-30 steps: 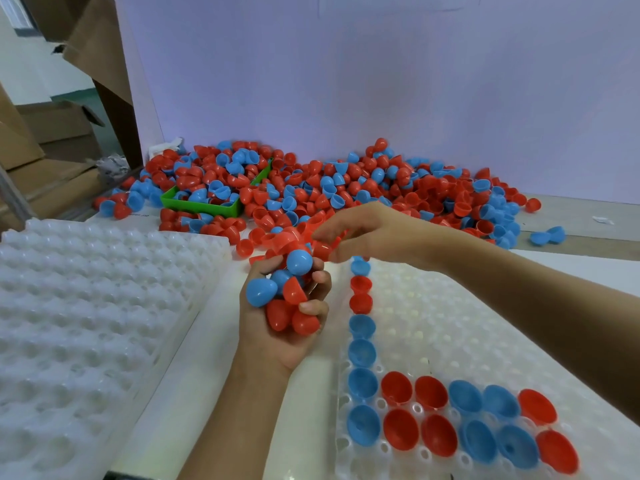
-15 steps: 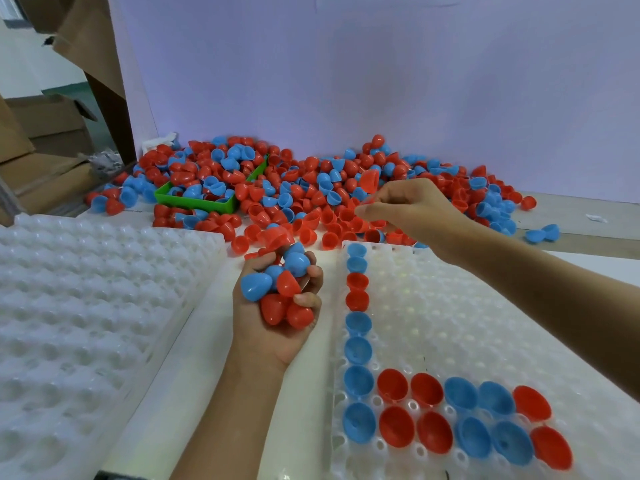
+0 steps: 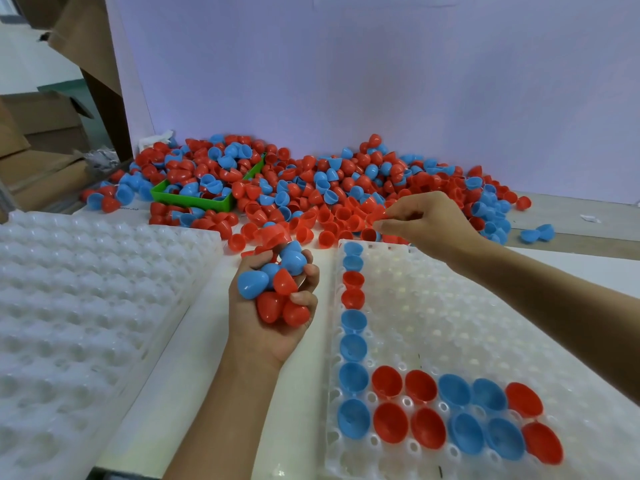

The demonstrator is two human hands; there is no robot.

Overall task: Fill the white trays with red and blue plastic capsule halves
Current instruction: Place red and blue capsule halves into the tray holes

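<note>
A handful of red and blue plastic capsule halves [image 3: 277, 289] is held in the left hand [image 3: 273, 306], palm up, with the fingers curled round them, above the white worktop [image 3: 194, 358] between two trays. The right hand [image 3: 426, 221] is reached over the far edge of the right-hand white dimpled plastic tray [image 3: 467, 323], and a single red capsule half [image 3: 379, 213] is pinched between its thumb and fingertips. In that tray the left column is filled with blue and red halves, open side up, and the two nearest rows are partly filled. A second white dimpled tray [image 3: 86, 306] is seen to the left. A large loose pile of red and blue capsule halves [image 3: 329, 188] is spread along the lilac backboard [image 3: 381, 81], partly covering a green plastic bin [image 3: 197, 200].
</note>
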